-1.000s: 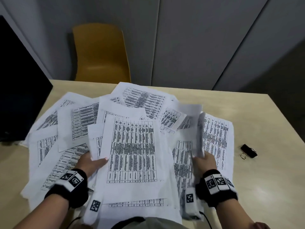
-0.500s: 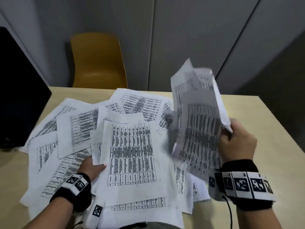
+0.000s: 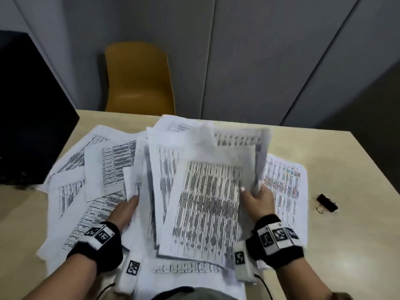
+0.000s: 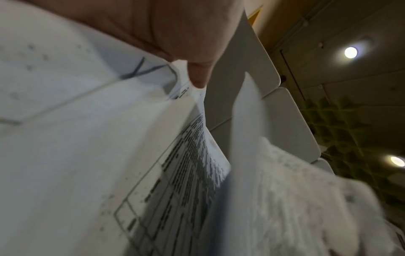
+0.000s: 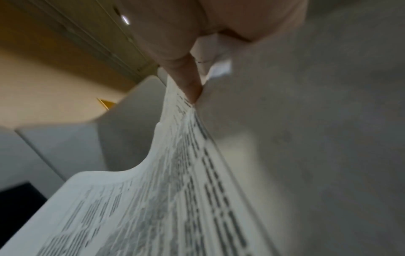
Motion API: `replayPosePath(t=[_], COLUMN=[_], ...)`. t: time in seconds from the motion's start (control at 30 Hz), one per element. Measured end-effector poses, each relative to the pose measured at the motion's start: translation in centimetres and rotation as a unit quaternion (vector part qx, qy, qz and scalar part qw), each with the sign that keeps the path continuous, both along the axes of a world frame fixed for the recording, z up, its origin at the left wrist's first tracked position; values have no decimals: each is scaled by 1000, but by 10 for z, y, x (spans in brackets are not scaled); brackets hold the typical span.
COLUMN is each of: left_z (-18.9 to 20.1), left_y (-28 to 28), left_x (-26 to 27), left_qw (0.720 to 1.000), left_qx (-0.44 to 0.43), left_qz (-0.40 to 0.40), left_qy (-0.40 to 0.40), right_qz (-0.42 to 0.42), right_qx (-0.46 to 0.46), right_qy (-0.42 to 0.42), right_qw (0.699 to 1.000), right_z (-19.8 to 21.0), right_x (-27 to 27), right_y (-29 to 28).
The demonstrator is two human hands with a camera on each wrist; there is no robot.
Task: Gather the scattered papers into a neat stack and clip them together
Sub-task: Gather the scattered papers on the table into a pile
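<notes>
A mustard-yellow chair point(image 3: 138, 76) stands behind the pale wooden worktop point(image 3: 357, 245), against grey wall panels point(image 3: 259, 57), beside a black screen point(image 3: 32, 118).

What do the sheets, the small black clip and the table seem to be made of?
Sheets: thin matte white paper, printed; they bend and curl where held.
Clip: probably black painted metal with wire handles; too small to be sure.
Table: pale, smooth top, perhaps laminate with a faint sheen.
</notes>
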State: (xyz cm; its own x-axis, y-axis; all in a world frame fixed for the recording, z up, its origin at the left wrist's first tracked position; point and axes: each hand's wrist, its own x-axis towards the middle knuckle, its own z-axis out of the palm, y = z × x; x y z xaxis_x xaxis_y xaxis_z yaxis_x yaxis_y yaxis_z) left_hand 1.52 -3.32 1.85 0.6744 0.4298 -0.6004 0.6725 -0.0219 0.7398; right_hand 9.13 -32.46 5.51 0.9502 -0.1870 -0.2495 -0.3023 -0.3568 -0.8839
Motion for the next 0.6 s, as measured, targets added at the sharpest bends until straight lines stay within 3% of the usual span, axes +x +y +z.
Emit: replayPosePath(t=[0.13, 0.23, 0.33, 0.4, 0.5, 0.6], left_z=[8, 1, -4, 0, 6, 10], left_y=[-9, -16, -11, -5, -4, -9], left_x=[-2, -4, -5, -7, -4, 0], left_qw=[998, 998, 999, 997, 992, 988], left_qx=[-50, 2, 3, -63, -110, -136], left_qz=[-10, -46, -19, -10, -17, -34], left_qy=[-38, -43, -36, -44, -54, -60], right_qz=[67, 107, 83, 72, 78, 72], right_qx=[-41, -24, 11, 84, 209, 127], right_qy=[86, 151, 139, 120, 159, 125], right_qw=[993, 982, 987, 987, 962, 981], right_z=[-42, -58, -50, -39, -34, -35], right_x=[-12, -14, -8, -5, 1, 4], right_y=[8, 13, 16, 13, 7, 11])
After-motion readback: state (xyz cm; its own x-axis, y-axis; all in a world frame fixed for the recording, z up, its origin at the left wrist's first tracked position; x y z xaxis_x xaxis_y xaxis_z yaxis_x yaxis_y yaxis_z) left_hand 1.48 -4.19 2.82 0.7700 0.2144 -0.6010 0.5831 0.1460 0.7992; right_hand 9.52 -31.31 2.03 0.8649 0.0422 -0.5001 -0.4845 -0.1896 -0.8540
